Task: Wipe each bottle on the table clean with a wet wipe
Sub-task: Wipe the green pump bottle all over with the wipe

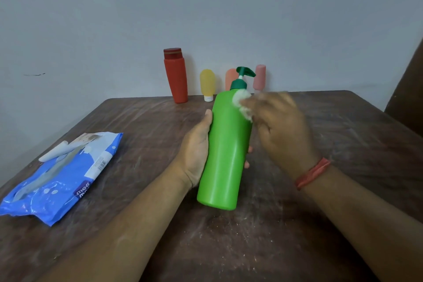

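Wipes pack (61, 174) left of held bottle (226, 146) – others behind

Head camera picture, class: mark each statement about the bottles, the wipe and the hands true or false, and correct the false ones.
1. The left hand grips the tall green plastic pump bottle. True.
2. The right hand holds a yellow sponge. False: it presses a crumpled white wet wipe to the bottle's shoulder.
3. The blue plastic wipes pack lies on the brown table to the left. True.
4. The red capped bottle lies on its side. False: it stands upright at the far edge.
5. The small yellow bottle stands on its white cap. True.
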{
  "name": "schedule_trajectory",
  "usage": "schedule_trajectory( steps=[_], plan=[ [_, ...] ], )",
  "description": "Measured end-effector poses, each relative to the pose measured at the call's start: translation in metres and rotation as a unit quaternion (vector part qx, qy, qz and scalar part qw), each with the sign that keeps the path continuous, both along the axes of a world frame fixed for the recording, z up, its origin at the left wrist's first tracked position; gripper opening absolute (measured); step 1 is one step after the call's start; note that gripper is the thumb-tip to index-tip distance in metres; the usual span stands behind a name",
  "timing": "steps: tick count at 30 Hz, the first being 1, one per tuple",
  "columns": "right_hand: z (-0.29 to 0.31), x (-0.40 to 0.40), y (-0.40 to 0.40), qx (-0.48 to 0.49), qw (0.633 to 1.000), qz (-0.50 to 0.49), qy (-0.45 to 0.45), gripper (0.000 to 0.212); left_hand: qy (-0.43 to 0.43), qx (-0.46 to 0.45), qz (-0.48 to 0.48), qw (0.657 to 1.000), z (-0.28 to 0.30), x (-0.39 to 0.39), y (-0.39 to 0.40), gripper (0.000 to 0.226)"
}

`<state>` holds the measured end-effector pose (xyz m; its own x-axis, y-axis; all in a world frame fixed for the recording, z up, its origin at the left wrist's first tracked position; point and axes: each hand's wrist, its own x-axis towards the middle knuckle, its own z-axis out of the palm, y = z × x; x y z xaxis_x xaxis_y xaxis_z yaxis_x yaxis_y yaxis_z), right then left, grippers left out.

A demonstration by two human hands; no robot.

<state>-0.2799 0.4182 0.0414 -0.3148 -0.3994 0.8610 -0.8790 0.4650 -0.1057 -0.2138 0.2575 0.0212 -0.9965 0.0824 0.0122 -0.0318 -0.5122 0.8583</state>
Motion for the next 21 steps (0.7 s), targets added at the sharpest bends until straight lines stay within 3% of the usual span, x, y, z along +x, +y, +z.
schedule_trajectory(
  steps=[2, 6, 11, 16, 21],
  plan=[
    [0.002, -0.002, 0.0, -0.025, 1.0, -0.008, -0.01, 0.03, 0.021, -0.015, 0.011, 1.0, 0.001, 0.001, 0.004, 0.078],
    [-0.011, 0.004, -0.005, 0.072, 0.994, 0.03, 0.083, 0.027, 0.039, -0.038, 0.027, 0.998, 0.007, 0.003, 0.011, 0.086],
    [0.007, -0.012, 0.0, 0.008, 0.998, -0.061, 0.023, 0.038, 0.067, -0.084, 0.036, 0.994, 0.011, 0.003, 0.022, 0.077],
    [0.008, 0.007, -0.003, 0.112, 0.99, 0.013, 0.082, 0.038, 0.08, -0.051, 0.057, 0.994, 0.01, 0.002, 0.028, 0.074],
    [0.022, 0.006, 0.0, 0.09, 0.994, -0.062, 0.006, 0.042, 0.073, -0.082, 0.047, 0.993, 0.009, 0.001, 0.027, 0.079]
  ],
)
